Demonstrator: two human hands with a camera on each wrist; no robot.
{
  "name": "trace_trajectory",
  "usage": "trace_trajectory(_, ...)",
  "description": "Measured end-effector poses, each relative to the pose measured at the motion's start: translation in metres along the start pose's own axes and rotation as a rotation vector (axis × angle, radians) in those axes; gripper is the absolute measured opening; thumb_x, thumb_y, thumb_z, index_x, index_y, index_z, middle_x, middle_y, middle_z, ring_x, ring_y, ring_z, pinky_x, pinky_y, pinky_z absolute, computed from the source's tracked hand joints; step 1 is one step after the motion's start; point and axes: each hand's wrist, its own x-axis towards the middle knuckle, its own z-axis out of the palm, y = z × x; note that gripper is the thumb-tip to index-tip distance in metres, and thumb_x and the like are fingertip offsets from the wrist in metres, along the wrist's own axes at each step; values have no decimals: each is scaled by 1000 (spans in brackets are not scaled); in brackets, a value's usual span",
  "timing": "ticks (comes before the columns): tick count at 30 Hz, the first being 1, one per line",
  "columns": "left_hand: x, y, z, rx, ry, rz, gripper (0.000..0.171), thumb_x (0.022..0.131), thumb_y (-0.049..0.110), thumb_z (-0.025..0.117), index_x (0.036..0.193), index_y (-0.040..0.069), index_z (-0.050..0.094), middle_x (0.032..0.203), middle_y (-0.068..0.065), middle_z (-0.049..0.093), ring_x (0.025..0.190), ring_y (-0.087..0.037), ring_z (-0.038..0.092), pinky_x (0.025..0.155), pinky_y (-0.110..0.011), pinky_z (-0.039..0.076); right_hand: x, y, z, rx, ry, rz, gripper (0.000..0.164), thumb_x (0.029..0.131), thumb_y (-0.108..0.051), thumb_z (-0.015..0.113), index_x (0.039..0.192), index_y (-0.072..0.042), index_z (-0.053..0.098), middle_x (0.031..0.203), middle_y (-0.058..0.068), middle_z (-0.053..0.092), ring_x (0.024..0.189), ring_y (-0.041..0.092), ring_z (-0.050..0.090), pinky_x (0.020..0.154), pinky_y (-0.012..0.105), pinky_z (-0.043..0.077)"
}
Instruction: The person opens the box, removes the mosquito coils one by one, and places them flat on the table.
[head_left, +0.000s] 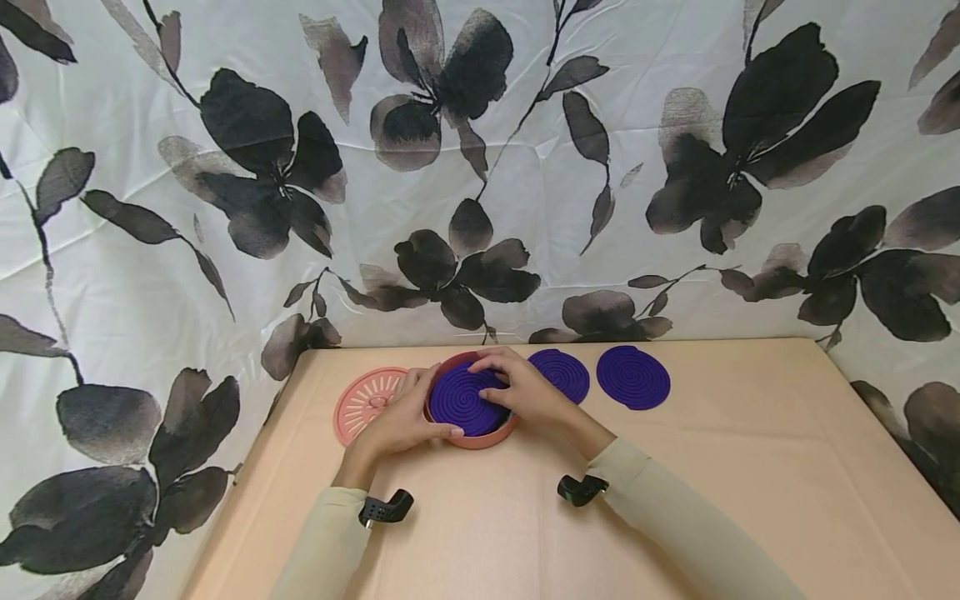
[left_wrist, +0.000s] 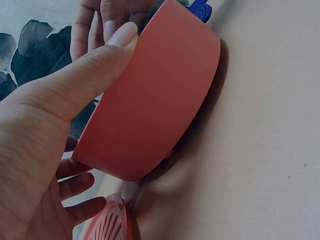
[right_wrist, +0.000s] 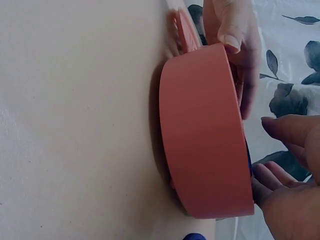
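Coral container: left hand grips it, right hand arches over.

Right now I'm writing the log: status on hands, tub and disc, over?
Left hand holding round coral tub. Right hand at the purple spiral disc within its rim. Slotted coral lid beside tub. Nothing seen in the way.

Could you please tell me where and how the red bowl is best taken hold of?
I would take the bowl by its outer wall, coming from the left, with the thumb at the near side. The wall is smooth, upright and round, and a blue disc covers most of the mouth, leaving little room inside the rim. The left grip is at that side.
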Motion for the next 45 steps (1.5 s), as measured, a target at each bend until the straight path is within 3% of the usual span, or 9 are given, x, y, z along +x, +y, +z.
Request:
trace_trajectory(5,1,0,0,15,8,10,123,66,70,84,162,20,24,142,-8,39,133,-28,39,110,-54,37,0,-2,-1,5,-3,0,33,93,-2,72,125,-6,69,152,9,45,143,26,44,115,43,37)
trace_trajectory(10,1,-1,1,8,6,-3,124,66,69,84,162,19,25,143,-9,39,133,-28,39,111,-55,36,2,-3,-6,64,55,75,30,93,1,70,122,-7,70,142,8,57,132,25,56,108,39,46)
trace_trajectory(17,1,0,1,-3,-1,-24,123,66,68,85,162,20,24,143,-8,38,135,-29,39,112,-56,36,3,-2,-16,98,72,103,31,91,3,70,120,-7,72,127,8,68,120,26,62,107,46,46)
trace_trajectory(21,1,1,0,-7,-3,-25,123,66,67,85,162,20,24,143,-8,38,136,-29,39,112,-56,36,1,-2,-19,96,36,113,30,90,3,72,118,-8,72,128,8,66,112,23,64,101,42,51)
trace_trajectory(24,1,2,0,-3,-7,-29,123,66,67,85,162,20,24,143,-8,38,136,-29,38,112,-56,36,-3,-3,-20,77,-17,134,28,90,1,73,116,-9,72,118,8,65,93,18,61,81,28,55)
trace_trajectory(26,1,3,-1,2,-9,-32,124,66,67,85,162,19,24,143,-8,37,136,-29,38,112,-56,36,-5,-3,-21,56,-52,141,27,90,-1,74,116,-9,72,103,8,62,80,16,55,68,21,49)
trace_trajectory(29,2,4,-1,8,-12,-31,126,66,68,85,162,17,23,143,-9,38,135,-30,38,112,-57,36,-7,0,-22,11,-77,127,28,89,-3,76,116,-9,72,85,7,53,68,14,46,59,21,39)
trace_trajectory(45,5,6,-2,43,-12,-27,130,65,72,83,163,13,21,147,-9,36,137,-29,38,112,-56,37,-7,8,-23,42,-86,115,33,88,-5,78,120,-10,71,77,4,44,64,13,41,56,22,34)
